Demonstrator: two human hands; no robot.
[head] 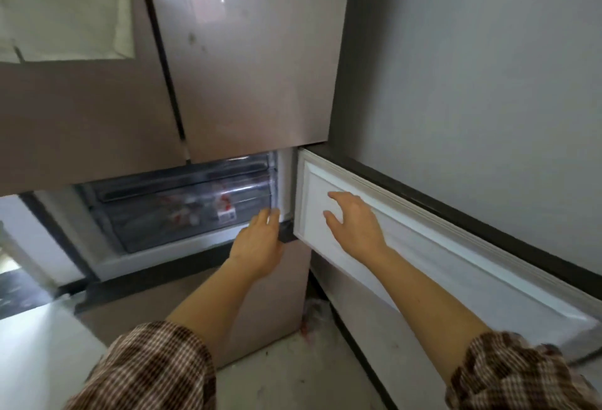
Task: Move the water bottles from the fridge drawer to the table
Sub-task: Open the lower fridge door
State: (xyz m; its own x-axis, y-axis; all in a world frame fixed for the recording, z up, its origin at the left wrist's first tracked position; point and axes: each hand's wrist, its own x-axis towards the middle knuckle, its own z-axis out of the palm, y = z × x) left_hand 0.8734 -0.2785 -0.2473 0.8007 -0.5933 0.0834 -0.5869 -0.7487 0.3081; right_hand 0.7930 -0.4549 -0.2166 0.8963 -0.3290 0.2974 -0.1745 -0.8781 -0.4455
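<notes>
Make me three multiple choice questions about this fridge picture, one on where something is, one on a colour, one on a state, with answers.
1. Where is the right hand?
A. On the open door's inner panel
B. Inside the drawer
C. On the floor

2. What colour is the door's inner panel?
A. Black
B. White
C. Red

3. What state is the drawer in?
A. Lifted out
B. Pulled fully out
C. In the fridge, not pulled out

Answers: 1 A, its spread fingers lie against the panel. 2 B, the lining looks white. 3 C, its clear front sits in the compartment, with the left hand at its right edge.
</notes>
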